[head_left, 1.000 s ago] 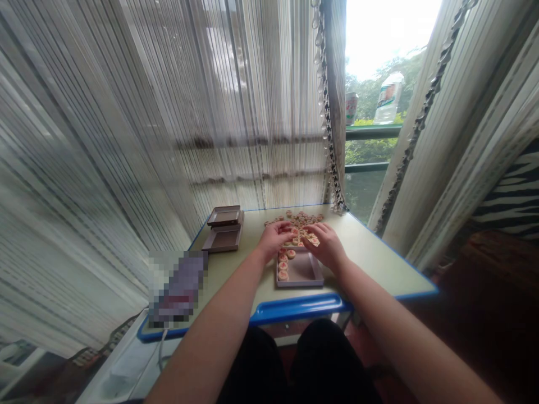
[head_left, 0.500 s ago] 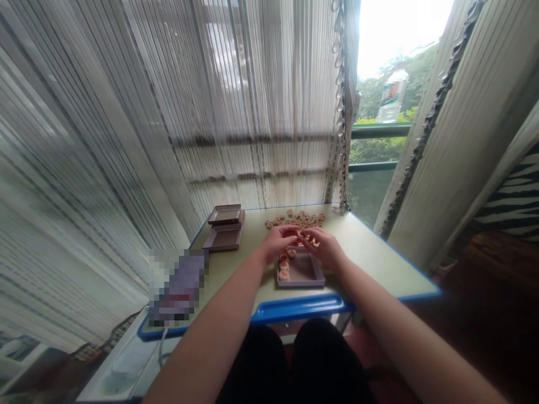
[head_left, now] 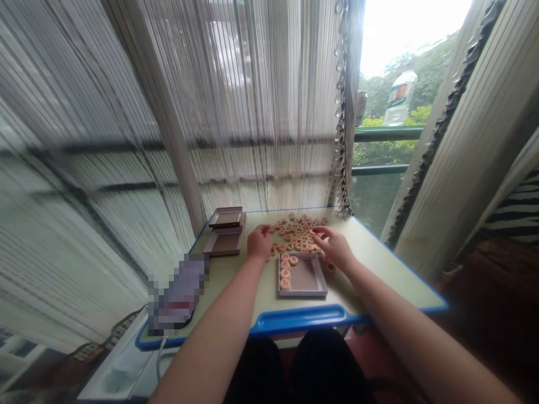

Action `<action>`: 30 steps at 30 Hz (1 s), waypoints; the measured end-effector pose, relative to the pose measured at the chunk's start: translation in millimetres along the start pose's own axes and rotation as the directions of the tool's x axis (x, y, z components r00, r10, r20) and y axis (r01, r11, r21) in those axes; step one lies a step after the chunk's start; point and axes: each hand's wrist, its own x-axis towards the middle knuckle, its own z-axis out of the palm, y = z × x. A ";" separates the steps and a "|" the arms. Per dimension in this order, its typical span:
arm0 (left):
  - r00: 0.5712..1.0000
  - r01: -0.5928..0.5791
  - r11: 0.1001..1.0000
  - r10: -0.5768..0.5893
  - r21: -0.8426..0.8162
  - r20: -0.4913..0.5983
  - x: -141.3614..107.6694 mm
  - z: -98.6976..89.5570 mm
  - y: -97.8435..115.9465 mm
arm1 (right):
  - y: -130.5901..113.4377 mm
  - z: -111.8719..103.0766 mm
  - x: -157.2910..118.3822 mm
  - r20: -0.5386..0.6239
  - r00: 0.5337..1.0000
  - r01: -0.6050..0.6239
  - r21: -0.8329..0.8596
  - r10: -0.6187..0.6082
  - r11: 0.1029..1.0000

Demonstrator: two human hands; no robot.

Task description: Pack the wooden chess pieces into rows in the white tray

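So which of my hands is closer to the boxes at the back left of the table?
Left. Your left hand is just right of the boxes, with a gap between; your right hand is farther off, beyond the pieces.

L hand (head_left: 260,243) grip contents hidden; far pcs (head_left: 304,219) blurred, marks illegible; flat item (head_left: 181,294) pixelated, ID unclear.

We are seeing round, pale pieces with red marks (head_left: 285,284) looking like smooth, matt wood, and a shallow, square, greyish tray (head_left: 302,275) showing dull, card-like surfaces. We are noticing a pale yellow-green tabletop (head_left: 379,280) looking smooth, a long blue edge trough (head_left: 301,320) shining like glossy plastic, sheer striped cloth curtains (head_left: 261,101), and a clear plastic bottle (head_left: 398,109).
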 end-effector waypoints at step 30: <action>0.938 -0.258 0.931 0.178 0.259 0.296 101.8 56.0 -9.0 | 73.5 -13.0 56.7 0.216 0.971 -0.041 -0.269 0.102 0.962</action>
